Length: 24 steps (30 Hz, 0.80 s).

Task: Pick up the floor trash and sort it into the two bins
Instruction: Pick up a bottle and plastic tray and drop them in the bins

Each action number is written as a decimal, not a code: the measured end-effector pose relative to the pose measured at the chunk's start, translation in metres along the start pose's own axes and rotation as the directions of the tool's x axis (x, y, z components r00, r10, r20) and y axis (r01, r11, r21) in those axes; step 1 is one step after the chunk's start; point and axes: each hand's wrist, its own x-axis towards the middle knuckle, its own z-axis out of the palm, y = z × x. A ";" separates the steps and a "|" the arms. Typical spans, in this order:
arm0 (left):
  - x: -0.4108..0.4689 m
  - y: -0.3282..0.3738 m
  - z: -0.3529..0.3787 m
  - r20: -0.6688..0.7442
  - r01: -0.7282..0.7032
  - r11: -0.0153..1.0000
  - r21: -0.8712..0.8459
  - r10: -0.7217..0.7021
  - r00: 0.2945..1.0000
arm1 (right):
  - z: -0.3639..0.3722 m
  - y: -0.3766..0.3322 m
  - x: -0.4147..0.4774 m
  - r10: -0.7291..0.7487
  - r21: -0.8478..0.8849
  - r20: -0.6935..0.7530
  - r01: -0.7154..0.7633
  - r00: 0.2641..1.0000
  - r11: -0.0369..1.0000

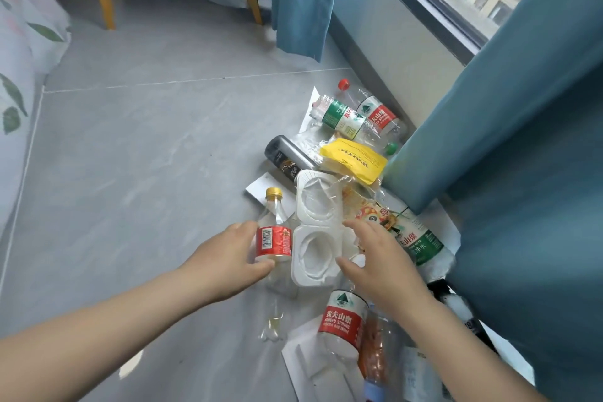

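Floor trash lies in a loose heap against the wall below the window, its right side tucked under the blue curtain [522, 173]. Item in hand: a small clear bottle [274, 238] with a yellow cap and red label, at the near left edge of the heap and just beside a white moulded tray [318, 232]. The left hand [228, 254] grips it round the label, thumb beneath and fingers over the top; whether it has left the floor [146, 157] cannot be told. The right hand [381, 258] is spread open over the tray's right edge, thumb towards it, holding nothing visible. Outward from there: a red-labelled water bottle [341, 320] nearest the person, a green-labelled bottle [421, 241] right of the tray under clear wrapping, and a yellow packet [354, 158] and a dark bottle [287, 157] beyond. Neither bin is in view. Risks, as judged: the tray sits among wrappers and bottles, so lifting it may drag or scatter them, and the light empties would roll freely on smooth tile. Pieces under the curtain hem could be missed. With both hands loaded and the bins out of sight, a mis-sort is plausible. A glossy patch [270, 326] lies near the bottle — plastic or spill, unclear — which, if wet, is a slip hazard.
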 end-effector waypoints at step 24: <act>0.014 -0.005 0.041 -0.006 -0.128 0.977 0.168 0.131 0.991 | 0.026 0.000 0.043 -0.141 -0.172 0.231 0.183 0.963 0.968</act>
